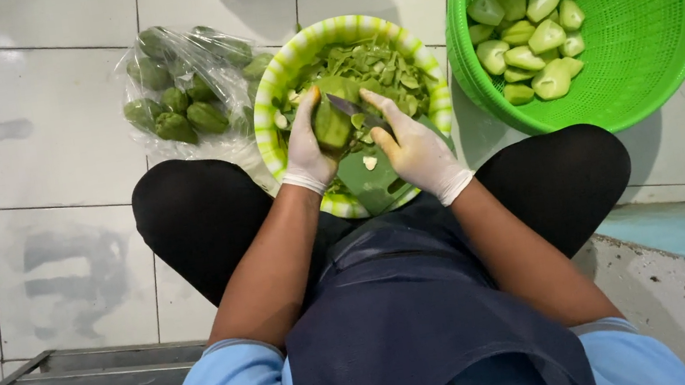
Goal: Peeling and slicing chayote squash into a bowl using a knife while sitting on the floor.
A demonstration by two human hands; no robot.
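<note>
Left hand [308,154], white-gloved, grip closed around a green chayote [332,122], thumb up along its side. Right hand [415,152], also gloved, grip closed on a knife [356,114], dark blade laid against the fruit's upper face. Fruit upright between both hands, skin darker green, partly pared near the top. Directly beneath and beyond the grip, a striped green-and-white bowl [278,81] heaped with green peelings [370,68]. Under the right hand, a green cutting board [377,186] resting on the bowl's near rim. Further left of the grip, a clear plastic bag [185,89] of unpeeled fruit on the tiled floor [47,127]. Further right, a bright green basket [648,15] holding pale peeled pieces [531,41]. Nothing between hands and bowl.
</note>
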